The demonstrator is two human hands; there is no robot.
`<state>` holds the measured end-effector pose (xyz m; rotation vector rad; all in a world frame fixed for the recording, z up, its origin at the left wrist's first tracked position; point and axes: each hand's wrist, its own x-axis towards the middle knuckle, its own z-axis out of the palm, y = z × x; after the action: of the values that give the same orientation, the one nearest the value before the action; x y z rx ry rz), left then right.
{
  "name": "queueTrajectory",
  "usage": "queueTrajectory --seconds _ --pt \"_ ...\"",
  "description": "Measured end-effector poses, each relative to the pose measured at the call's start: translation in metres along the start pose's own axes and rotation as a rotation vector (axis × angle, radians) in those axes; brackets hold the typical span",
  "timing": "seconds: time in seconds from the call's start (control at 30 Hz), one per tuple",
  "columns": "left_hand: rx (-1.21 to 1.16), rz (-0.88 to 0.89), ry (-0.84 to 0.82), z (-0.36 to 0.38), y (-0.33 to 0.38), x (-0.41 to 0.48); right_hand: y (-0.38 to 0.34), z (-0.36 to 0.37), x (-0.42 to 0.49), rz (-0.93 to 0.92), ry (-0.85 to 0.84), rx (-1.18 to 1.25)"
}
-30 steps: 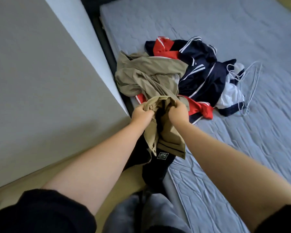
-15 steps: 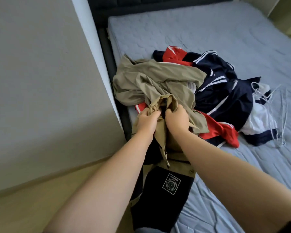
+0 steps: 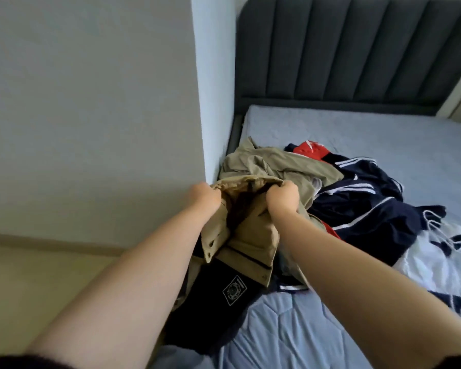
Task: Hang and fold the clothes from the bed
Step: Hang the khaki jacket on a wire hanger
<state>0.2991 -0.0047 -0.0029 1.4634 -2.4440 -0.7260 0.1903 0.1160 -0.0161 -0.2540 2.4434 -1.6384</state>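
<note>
Khaki jacket (image 3: 253,230): near-left edge of bed (image 3: 357,134), gripped at top edge by both fists, left hand (image 3: 204,199) and right hand (image 3: 282,199). Navy clothes (image 3: 367,209): heaped right, touching jacket. Headboard (image 3: 343,49): far.

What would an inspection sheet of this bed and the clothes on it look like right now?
Surface: blue-grey quilted mattress, creased near the front.
Job's things: khaki garment held up by its top edge; black garment with a square patch below it; navy striped garment, red piece and white garment heaped on the mattress.
Clutter: thin white loops beside the navy striped garment, too blurred to identify.
Grippers: left hand and right hand each grip the khaki garment's top edge, apart from each other.
Cables: nothing seen.
Surroundings: padded grey headboard, grey wall on the left, pale floor.
</note>
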Motion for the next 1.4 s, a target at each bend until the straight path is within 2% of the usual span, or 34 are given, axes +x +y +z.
queueTrajectory --seconds 0.17,0.33,0.4,0.47,0.53,0.63,0.77,0.9,0.97,1.0,1.03,1.1,1.17,1.2,1.27,1.33,1.4 --pt "-0.261 -0.014 0.325 -0.087 0.053 -0.063 -0.076 -0.060 -0.036 -0.237 -0.013 0.085" --pt "-0.216 0.139 0.645 -0.179 0.094 -0.122 -0.148 -0.129 -0.066 -0.479 0.107 0.057" --pt "-0.388 0.124 0.677 -0.209 0.112 -0.144 -0.177 -0.151 -0.082 -0.563 0.124 0.004" --pt "-0.596 0.089 0.697 -0.237 0.127 -0.165 -0.209 -0.174 -0.098 -0.608 0.062 -0.081" --pt "-0.664 0.133 0.743 -0.263 0.137 -0.185 -0.240 -0.201 -0.114 -0.641 0.012 -0.200" --pt "-0.611 0.313 0.859 -0.300 0.149 -0.215 -0.272 -0.241 -0.134 -0.733 0.180 -0.237" --pt "-0.646 0.546 0.981 -0.338 0.178 -0.248 -0.294 -0.272 -0.153 -0.915 0.489 0.149" --pt "-0.798 0.679 1.051 -0.351 0.206 -0.266 -0.319 -0.297 -0.160 -0.997 0.625 0.334" --pt "-0.808 0.663 1.023 -0.353 0.214 -0.261 -0.327 -0.306 -0.153 -1.015 0.656 0.327" --pt "-0.722 0.636 0.951 -0.354 0.215 -0.254 -0.330 -0.309 -0.144 -0.998 0.627 0.275" --pt "-0.563 0.594 0.824 -0.355 0.212 -0.247 -0.332 -0.313 -0.132 -0.953 0.553 0.177" --pt "-0.213 0.458 0.491 -0.347 0.202 -0.231 -0.328 -0.315 -0.109 -0.785 0.315 -0.174" --pt "-0.089 0.338 0.248 -0.325 0.194 -0.210 -0.310 -0.304 -0.090 -0.613 0.139 -0.426" --pt "-0.138 0.307 0.211 -0.310 0.193 -0.197 -0.297 -0.293 -0.078 -0.573 0.104 -0.470" --pt "-0.374 0.256 0.265 -0.272 0.194 -0.166 -0.268 -0.268 -0.053 -0.514 0.074 -0.343" --pt "-0.692 0.180 0.323 -0.234 0.199 -0.139 -0.241 -0.242 -0.031 -0.513 0.153 -0.139" --pt "-0.874 0.192 0.327 -0.199 0.199 -0.113 -0.218 -0.220 -0.010 -0.581 0.198 -0.047"
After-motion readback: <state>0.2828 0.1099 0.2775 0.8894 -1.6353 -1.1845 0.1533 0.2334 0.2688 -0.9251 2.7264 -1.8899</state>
